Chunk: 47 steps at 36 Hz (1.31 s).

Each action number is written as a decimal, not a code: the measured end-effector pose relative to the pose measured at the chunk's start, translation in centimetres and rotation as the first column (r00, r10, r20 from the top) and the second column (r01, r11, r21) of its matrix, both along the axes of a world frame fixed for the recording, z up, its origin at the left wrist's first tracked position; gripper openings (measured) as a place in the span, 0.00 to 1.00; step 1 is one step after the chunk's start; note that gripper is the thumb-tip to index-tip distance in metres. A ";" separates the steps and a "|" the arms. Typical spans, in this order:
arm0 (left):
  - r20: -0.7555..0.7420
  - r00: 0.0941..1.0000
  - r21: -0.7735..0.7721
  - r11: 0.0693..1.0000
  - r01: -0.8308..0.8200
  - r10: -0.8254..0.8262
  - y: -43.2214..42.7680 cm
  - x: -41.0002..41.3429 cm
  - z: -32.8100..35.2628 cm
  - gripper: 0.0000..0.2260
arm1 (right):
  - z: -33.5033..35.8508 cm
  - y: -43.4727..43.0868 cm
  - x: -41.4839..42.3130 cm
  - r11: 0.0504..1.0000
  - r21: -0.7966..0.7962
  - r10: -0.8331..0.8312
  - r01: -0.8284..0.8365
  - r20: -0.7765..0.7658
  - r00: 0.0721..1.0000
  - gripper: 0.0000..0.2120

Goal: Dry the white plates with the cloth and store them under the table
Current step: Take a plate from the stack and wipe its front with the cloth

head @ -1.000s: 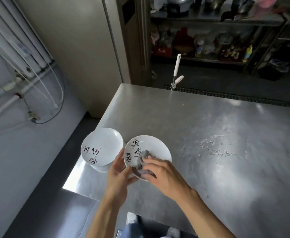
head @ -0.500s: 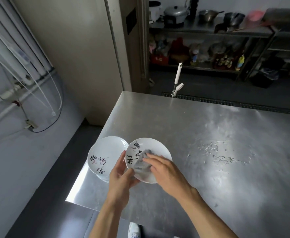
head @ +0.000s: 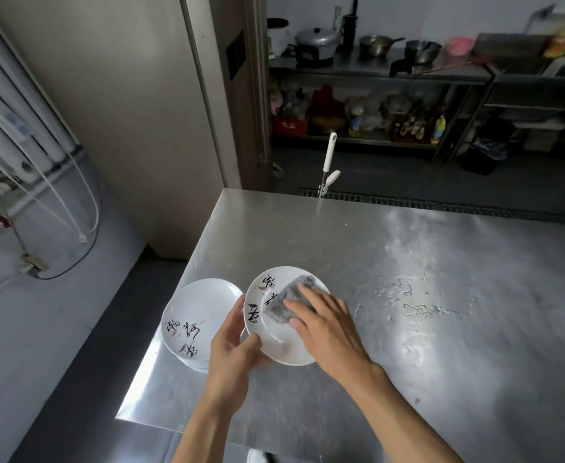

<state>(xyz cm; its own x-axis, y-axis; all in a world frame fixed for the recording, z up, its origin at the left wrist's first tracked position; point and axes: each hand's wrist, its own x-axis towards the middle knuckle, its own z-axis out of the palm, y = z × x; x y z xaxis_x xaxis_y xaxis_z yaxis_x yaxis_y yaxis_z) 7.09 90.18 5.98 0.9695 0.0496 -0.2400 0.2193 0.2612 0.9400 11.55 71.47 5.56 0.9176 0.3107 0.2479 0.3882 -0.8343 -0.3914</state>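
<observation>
A white plate (head: 276,342) with black brush writing is held tilted above the steel table's near left corner. My left hand (head: 232,345) grips its left rim, thumb on the inside. My right hand (head: 321,324) presses a grey cloth (head: 286,304) flat against the inside of the plate with straight fingers. To the left, a stack of white plates (head: 197,315) with the same writing sits on the table.
The steel table (head: 408,329) stretches right and back, with a patch of water drops (head: 408,299) right of the plates. A white-handled tool (head: 328,163) stands at the far edge. Shelves with pots line the back wall. Pipes and cables run along the left wall.
The cloth under my right hand has moved from the plate's lower middle up toward its far right side. My left hand keeps its hold on the rim. The camera has tilted up a little.
</observation>
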 end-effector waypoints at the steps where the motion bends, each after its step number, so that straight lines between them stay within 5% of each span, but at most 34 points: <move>1: 0.003 1.000 0.010 1.000 0.015 -0.015 0.0 -0.1 0.1 0.33 | 0.3 -0.2 0.5 1.000 0.007 -0.029 0.029 -0.004 1.000 0.18; 13: 0.027 0.995 0.045 0.995 0.094 -0.095 -0.4 0.0 0.6 0.36 | 1.7 -1.6 2.5 0.992 0.003 -0.124 0.126 -0.151 0.981 0.24; 26: -0.016 0.996 0.089 0.992 0.091 -0.090 0.4 -1.0 -0.6 0.36 | 1.6 -3.7 2.5 0.962 0.240 -0.095 0.131 -0.153 0.984 0.15; 32: 0.054 0.990 0.347 0.932 0.105 -0.131 -0.4 0.9 0.5 0.15 | 2.5 -3.7 2.5 0.993 0.114 0.008 -0.012 0.041 0.999 0.19; 36: 0.103 0.980 0.504 0.858 0.093 -0.167 0.0 2.6 0.8 0.11 | 3.2 -3.4 2.7 0.996 0.074 0.051 -0.058 0.095 0.994 0.21; 47: 0.049 0.993 0.238 0.967 0.093 -0.107 -1.7 1.0 0.7 0.16 | 3.0 -4.4 2.3 0.995 0.099 -0.002 -0.002 0.042 0.999 0.20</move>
